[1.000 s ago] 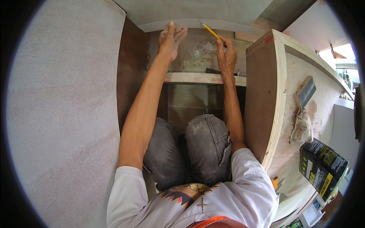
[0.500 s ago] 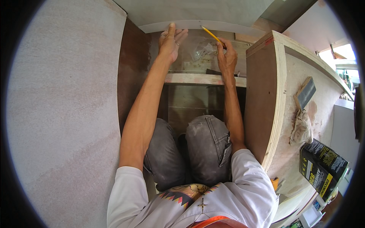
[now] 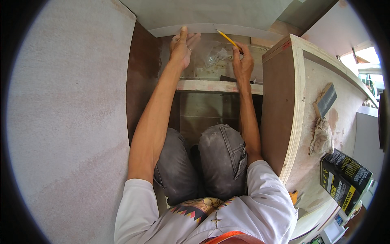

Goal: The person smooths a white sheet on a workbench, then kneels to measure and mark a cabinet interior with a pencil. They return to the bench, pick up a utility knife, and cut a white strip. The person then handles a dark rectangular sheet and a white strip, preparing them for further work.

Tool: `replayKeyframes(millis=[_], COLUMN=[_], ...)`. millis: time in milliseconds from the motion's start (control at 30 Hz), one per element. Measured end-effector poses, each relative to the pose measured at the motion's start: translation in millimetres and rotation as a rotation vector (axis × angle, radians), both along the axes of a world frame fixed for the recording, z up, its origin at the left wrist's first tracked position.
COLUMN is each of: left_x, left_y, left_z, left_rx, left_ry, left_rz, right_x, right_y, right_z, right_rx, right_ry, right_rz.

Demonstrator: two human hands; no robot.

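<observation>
1. Right hand (image 3: 243, 64): fingers pinched together on a yellow pencil (image 3: 228, 40). The pencil's long axis slants up and to the left from the grip, and its far end lies at the curved lower edge of the pale grey panel (image 3: 211, 18).
2. Left hand (image 3: 183, 46): fingers spread and flat, clasping nothing, fingertips pressed on that same panel edge, to the left of the pencil tip. The right hand is the nearer one to the pencil's end.
3. Plywood shelf (image 3: 211, 86): runs across under both wrists, inside a brown-walled cabinet opening.
4. Clear plastic bag (image 3: 217, 55): crumpled, between the two hands, above the shelf.
5. Dark grey sanding block (image 3: 325, 99) and rag (image 3: 323, 138): on the plywood side panel, far right.
6. Black-and-yellow carton (image 3: 345, 175): rectangular, lower right, below the rag; lettering too small to tell.
</observation>
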State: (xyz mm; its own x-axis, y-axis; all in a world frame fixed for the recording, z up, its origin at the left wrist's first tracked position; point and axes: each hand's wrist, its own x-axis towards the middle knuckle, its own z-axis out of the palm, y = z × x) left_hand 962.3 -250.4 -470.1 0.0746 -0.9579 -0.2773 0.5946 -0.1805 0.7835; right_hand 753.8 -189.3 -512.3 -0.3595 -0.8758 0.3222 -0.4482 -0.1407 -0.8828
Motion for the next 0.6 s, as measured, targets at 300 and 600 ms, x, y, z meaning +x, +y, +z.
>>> replayKeyframes(millis=[300,600], left_x=[-2.6,-4.0], left_y=[2.2,3.5], left_z=[2.6,5.6], left_rx=[0.015,0.024], left_ry=[-0.026,-0.008], left_rz=[0.004,0.025], right_x=[1.3,6.9], right_y=[-0.1,-4.2], right_z=[1.6,2.3], right_rx=[-0.053,-0.073], right_ry=[-0.003,0.041], right_rz=[0.006,0.031])
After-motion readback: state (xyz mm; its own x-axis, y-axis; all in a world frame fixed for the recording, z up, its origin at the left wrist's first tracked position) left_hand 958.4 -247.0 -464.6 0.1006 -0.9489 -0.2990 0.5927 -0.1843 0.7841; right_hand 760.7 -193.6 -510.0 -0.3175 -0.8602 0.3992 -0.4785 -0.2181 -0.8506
